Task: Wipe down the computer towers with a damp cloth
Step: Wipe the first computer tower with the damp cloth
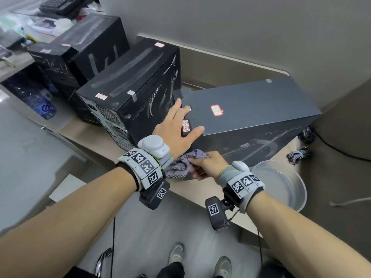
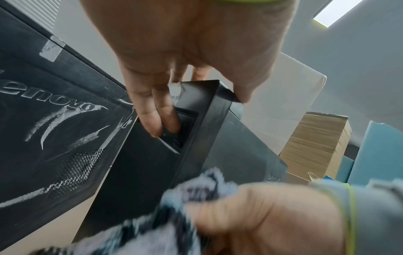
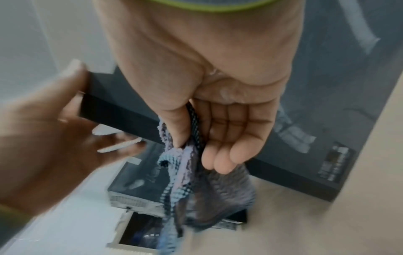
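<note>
1. Head view: the left hand (image 1: pixel 176 129) lies flat, fingers straight and spread, on the top near corner of the grey tower (image 1: pixel 251 109) that stands on the tabletop (image 1: pixel 96 133). Its grip is open, holding nothing.
2. Head view: just below that hand, the right hand (image 1: pixel 208 163) bunches the cloth (image 1: pixel 184 163) against the tower's near end face; its grip is closed round the cloth. A clear basin (image 1: pixel 281 183) sits on the tabletop right of this grip. Left of the left hand stands a dusty black tower (image 1: pixel 128 85), with two more black towers (image 1: pixel 80 49) beyond it.
3. Left wrist view: the left fingers (image 2: pixel 152 113) rest straight on the tower's top, the thumb at its edge. Below them the right hand, blurred, holds the cloth (image 2: pixel 152 224). The black tower's streaked side (image 2: pixel 54 120) is to the left.
4. Right wrist view: thumb (image 3: pixel 174 127) and curled fingers pinch the cloth (image 3: pixel 207 198), which hangs below the grip beside the tower. The left hand (image 3: pixel 54 146) is at left, blurred.
</note>
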`<state>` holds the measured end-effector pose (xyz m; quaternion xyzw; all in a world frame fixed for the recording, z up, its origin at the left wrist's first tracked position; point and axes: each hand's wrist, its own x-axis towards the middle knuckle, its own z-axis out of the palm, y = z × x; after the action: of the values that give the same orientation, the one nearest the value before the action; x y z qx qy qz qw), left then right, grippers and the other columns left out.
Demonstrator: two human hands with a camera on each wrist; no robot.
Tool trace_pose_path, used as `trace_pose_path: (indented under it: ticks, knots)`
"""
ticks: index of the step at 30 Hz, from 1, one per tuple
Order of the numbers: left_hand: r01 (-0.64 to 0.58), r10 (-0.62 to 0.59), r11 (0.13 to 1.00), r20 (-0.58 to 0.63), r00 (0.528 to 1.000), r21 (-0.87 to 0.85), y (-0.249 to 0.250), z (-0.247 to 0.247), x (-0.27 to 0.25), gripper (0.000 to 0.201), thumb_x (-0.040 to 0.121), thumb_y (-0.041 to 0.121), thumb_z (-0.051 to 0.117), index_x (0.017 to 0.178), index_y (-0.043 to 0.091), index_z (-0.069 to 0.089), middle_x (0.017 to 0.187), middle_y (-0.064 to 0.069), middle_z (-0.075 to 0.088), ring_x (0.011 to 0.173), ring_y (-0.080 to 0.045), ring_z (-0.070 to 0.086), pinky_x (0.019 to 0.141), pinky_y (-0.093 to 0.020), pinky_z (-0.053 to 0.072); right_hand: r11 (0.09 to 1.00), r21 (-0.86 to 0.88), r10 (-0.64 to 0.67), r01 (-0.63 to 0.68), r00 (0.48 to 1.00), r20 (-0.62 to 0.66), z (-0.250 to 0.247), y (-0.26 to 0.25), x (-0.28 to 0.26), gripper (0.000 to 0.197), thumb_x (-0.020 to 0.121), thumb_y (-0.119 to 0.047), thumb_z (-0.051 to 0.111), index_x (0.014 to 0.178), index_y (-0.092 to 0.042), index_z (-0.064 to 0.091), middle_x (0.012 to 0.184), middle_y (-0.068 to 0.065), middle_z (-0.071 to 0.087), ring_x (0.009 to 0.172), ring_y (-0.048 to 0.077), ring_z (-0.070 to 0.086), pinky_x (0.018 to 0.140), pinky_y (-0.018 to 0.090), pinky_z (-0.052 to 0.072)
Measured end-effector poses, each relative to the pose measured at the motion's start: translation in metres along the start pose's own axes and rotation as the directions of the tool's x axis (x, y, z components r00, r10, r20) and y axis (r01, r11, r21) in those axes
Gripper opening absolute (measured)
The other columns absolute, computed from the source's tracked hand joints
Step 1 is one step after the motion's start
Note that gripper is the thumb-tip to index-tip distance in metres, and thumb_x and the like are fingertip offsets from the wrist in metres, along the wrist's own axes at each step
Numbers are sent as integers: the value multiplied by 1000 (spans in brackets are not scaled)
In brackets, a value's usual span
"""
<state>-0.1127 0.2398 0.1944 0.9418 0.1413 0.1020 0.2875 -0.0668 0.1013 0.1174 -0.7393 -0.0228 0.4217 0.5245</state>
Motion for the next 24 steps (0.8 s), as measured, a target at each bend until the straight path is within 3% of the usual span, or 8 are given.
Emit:
trace_pose_path:
  ticks: [4, 7, 9, 11, 13, 18, 21, 24]
  knots:
    - [6, -5, 1000, 9, 1000, -18, -6, -6, 2, 47, 96, 49, 45, 141, 35, 40, 158, 16, 17, 124, -19, 51, 98, -38, 36, 994, -59, 80, -88, 988, -133, -7, 19, 8, 16, 86, -14, 69, 76, -4, 62, 63, 15, 63, 44, 22, 58, 50, 29, 50]
    - [-14, 14, 999, -4, 1000, -41, -8, -9, 3, 39, 101, 36, 37, 140, 36, 44, 157, 16, 22, 131, -10, 41, 99, -40, 36, 999, -30, -23, 20, 993, -119, -9, 8, 4, 19, 84, -12, 71, 73, 1, 64, 62, 17, 64, 45, 23, 57, 53, 32, 51]
    - [-27, 27, 999, -9, 1000, -41, -8, -9, 3, 39, 101, 34, 39, 139, 36, 45, 157, 15, 24, 123, -11, 50, 96, -39, 37, 994, -12, -107, 106, 990, -91, -3, -4, 0, 18, 83, -12, 72, 74, 2, 67, 59, 12, 65, 47, 22, 58, 55, 30, 53]
    - [-29, 29, 999, 5, 1000, -45, -10, -11, 3, 39, 100, 35, 41, 139, 36, 45, 157, 15, 25, 110, -17, 58, 96, -38, 40, 993, 14, -114, 115, 991, -72, 3, -4, 3, 17, 83, -11, 72, 72, 0, 66, 53, 6, 64, 43, 19, 57, 47, 25, 51]
    - [-32, 33, 998, 23, 999, -47, -9, -13, 3, 40, 100, 36, 42, 139, 37, 45, 157, 16, 25, 107, -18, 59, 97, -39, 42, 997, 14, -76, 77, 996, -47, 8, 8, 10, 18, 85, -12, 70, 71, -3, 64, 55, 8, 64, 41, 19, 57, 44, 24, 48]
    - [-25, 26, 999, 45, 999, -41, -14, -15, 3, 40, 99, 38, 44, 139, 40, 45, 156, 18, 24, 105, -15, 56, 87, -27, 38, 991, 37, 129, -127, 990, -49, 37, 55, 42, 22, 88, -12, 66, 69, -7, 56, 57, 11, 61, 43, 21, 55, 49, 28, 46]
    - [-40, 42, 998, 42, 998, -47, -16, -14, 3, 40, 99, 39, 44, 139, 39, 45, 156, 17, 24, 106, -16, 56, 92, -33, 42, 974, 103, 210, -204, 977, -50, 46, 74, 54, 18, 90, -13, 63, 76, -6, 56, 63, 15, 62, 40, 18, 56, 44, 23, 45]
    - [-54, 57, 997, 40, 998, -53, -17, -13, 4, 41, 99, 40, 45, 140, 39, 45, 157, 17, 24, 110, -21, 55, 95, -40, 43, 957, 213, 208, -196, 978, -33, 51, 75, 55, 17, 92, -16, 61, 79, -5, 58, 59, 11, 64, 41, 16, 58, 44, 22, 46]
